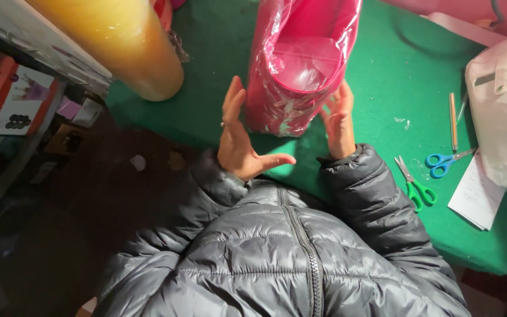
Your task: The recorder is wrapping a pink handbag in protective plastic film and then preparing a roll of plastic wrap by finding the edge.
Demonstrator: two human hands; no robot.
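A pink object wrapped in clear shiny plastic film [300, 58] stands on the green table [400, 76] in front of me. My left hand [239, 138] is held flat beside its left side, fingers straight, thumb out, a ring on one finger, a small gap from the wrap. My right hand [338, 120] lies flat against its right lower side, touching the film. Neither hand grips anything. My dark quilted jacket fills the bottom of the view.
A big yellow roll of film [124, 41] lies at the table's left corner. Green-handled scissors [415, 185], blue-handled scissors [444, 163], a pencil [453, 120], white papers [476, 196] and a pale pink bag [503, 103] lie to the right. Cluttered dark floor to the left.
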